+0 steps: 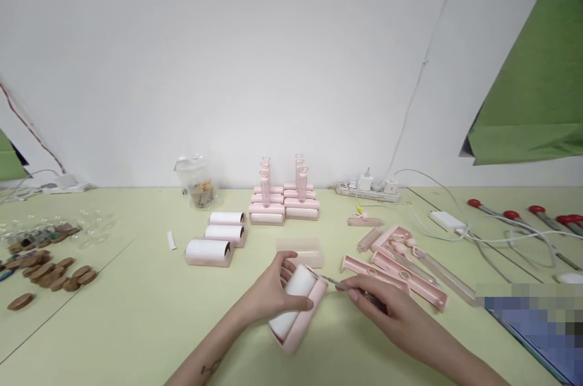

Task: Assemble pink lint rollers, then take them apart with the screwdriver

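I see the lint roller [297,307], a white roll in a pink case, lying tilted at the front middle of the surface [136,313]. My left hand [266,295] holds it: the fingers [298,303] are closed around the near side of the roll and the thumb is on the far side. My right hand [387,310] is just beside it on the right. Its fingers pinch a thin metal tool [337,282], and the tip of the tool touches the upper right end of the roller. Which kind of tool it is, I cannot tell.

Behind the roller lies a pale pink cover [300,250]. To the right is a heap of pink handle parts [396,261]. To the left, further back, three more rollers [218,234] lie in a row. A stack of pink cases [285,207] is near the wall.
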`<state>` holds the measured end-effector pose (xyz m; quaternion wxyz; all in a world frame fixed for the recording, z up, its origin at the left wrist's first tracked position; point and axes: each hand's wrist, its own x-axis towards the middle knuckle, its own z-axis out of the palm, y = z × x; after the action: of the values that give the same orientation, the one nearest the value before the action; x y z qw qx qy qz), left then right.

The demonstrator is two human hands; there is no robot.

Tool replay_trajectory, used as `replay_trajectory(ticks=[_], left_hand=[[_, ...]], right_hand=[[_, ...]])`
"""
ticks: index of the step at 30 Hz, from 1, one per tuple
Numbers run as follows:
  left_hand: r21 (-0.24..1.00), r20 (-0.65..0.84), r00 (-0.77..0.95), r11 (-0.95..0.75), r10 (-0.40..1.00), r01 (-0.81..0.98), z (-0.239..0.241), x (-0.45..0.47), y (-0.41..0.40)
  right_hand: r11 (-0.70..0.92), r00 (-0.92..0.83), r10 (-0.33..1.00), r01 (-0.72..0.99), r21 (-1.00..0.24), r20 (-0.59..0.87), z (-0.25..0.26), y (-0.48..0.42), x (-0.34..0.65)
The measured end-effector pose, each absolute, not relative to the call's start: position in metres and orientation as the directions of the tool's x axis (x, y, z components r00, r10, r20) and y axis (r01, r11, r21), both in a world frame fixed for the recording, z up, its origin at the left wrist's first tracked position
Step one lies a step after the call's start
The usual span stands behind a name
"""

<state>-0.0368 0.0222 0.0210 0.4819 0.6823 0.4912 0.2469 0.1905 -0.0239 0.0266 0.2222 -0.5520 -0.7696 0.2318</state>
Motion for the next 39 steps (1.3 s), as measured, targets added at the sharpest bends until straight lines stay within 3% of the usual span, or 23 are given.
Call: replay_trajectory(ticks=[6,14,22,29,31,34,39], left_hand=[[0.967,-0.100,0.405,-0.007,0.909,0.254,0.015,-0.028,0.014],[0.967,-0.124,0.312,0.044,0.942,0.250,0.011,-0.015,-0.005],[0.919,-0.034,0.276,-0.079,0.961,0.387,0.011,-0.008,-0.013],[0.810,0.121,0.195,-0.211,0.973,0.548,0.014,0.002,-0.017],[0.825,0.141,0.171,-0.212,0.975,0.525,0.015,0.003,-0.018],[0.870,0.120,0.142,-0.173,0.983,0.462,0.016,0.004,-0.018],[0.925,0.141,0.167,-0.190,0.976,0.329,0.018,0.005,-0.013]], right_hand=[[0.317,-0.327,0.940,0.740,-0.593,0.094,0.021,-0.033,0.184],[0.356,-0.295,0.935,0.791,-0.498,0.199,0.015,-0.038,0.183],[0.327,-0.321,0.938,0.697,-0.638,0.130,0.044,-0.043,0.176],[0.270,-0.243,0.961,0.739,-0.618,0.130,0.036,-0.046,0.174],[0.277,-0.234,0.961,0.766,-0.580,0.149,0.029,-0.046,0.172],[0.410,-0.335,0.912,0.743,-0.529,0.237,0.015,-0.044,0.169],[0.468,-0.319,0.883,0.659,-0.589,0.345,0.000,-0.041,0.166]])
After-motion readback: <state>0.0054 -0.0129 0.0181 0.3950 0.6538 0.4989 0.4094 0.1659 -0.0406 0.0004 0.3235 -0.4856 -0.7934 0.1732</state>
